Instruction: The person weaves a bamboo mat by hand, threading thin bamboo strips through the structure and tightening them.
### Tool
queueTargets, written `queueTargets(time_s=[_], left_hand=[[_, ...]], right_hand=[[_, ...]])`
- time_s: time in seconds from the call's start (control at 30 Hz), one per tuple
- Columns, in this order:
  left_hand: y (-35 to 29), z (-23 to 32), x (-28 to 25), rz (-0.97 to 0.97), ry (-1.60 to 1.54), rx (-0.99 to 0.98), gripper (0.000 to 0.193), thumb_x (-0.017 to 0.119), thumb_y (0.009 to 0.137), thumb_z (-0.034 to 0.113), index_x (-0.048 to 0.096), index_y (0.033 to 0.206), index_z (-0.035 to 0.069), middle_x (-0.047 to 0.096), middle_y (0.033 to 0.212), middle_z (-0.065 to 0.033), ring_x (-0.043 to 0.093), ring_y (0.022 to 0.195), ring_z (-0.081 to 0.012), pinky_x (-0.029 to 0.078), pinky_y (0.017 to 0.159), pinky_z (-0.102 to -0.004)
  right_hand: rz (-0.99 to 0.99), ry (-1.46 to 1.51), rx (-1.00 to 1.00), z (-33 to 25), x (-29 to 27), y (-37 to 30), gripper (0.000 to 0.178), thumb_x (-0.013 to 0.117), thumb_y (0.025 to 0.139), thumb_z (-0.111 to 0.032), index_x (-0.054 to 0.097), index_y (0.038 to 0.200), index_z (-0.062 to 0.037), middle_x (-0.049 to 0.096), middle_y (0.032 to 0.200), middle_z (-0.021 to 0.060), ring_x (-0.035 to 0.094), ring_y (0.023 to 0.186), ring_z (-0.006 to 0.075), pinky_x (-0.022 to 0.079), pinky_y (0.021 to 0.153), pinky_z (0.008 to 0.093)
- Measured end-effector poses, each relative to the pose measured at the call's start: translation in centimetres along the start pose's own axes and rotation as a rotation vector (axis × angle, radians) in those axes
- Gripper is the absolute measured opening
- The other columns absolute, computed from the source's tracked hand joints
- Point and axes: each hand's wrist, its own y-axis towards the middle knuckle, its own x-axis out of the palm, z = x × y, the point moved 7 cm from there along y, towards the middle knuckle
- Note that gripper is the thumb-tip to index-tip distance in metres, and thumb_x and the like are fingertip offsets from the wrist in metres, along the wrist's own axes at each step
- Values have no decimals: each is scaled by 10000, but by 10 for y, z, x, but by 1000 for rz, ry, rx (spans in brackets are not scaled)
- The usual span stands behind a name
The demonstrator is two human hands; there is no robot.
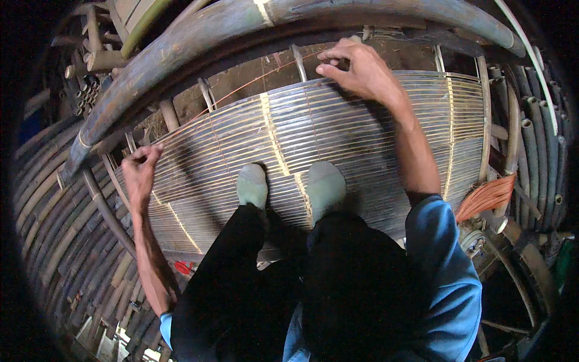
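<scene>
A thin orange cord (259,78) runs slantwise between my hands, along the far edge of a panel of narrow bamboo slats (368,136). My left hand (140,172) pinches the cord near the panel's far left corner. Higher up and right of the middle, my right hand (359,69) is closed with thumb and fingers together at the cord's other end, over the panel's far edge. My feet, in grey-green socks (326,184), rest on the slats. Pale crosswise bands (272,136) and thin cords cross the slats.
A thick bamboo pole (199,39) arches across the far side, just beyond my hands. Bamboo poles (66,205) lie stacked at the left, and more poles (534,151) are at the right. A bundle of orange strands (488,198) hangs by the panel's right end.
</scene>
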Motion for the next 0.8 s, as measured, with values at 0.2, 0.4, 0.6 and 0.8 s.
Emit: queueTargets(time_s=[0.2,0.4,0.6,0.8], left_hand=[[66,81,152,-37,431,425,277,714,866,271,771,927,7,724,855,-238,734,819,-326,550,775,-417],[96,142,301,-265,127,290,293,641,895,243,732,982,-22,720,900,-233,708,847,-292,526,779,-432],[98,132,341,-670,-477,-125,234,537,949,135,738,961,15,698,823,-58,577,678,-100,432,593,-278],[94,147,298,-456,-156,397,260,605,909,182,721,1042,-9,721,841,-119,673,766,-205,509,710,-360]], right_hand=[[5,-111,288,31,37,-7,363,604,943,-327,709,1134,-36,691,1156,194,641,1071,399,504,923,459],[-214,-160,447,67,85,12,339,565,938,-319,721,1115,-77,701,1091,237,656,1032,445,506,921,517],[-212,-237,454,89,103,17,278,520,929,-220,746,1021,-86,713,1055,209,683,961,432,530,867,531],[185,-5,68,30,22,-33,154,665,914,-181,723,998,-66,695,1021,127,608,1140,298,485,971,376]])
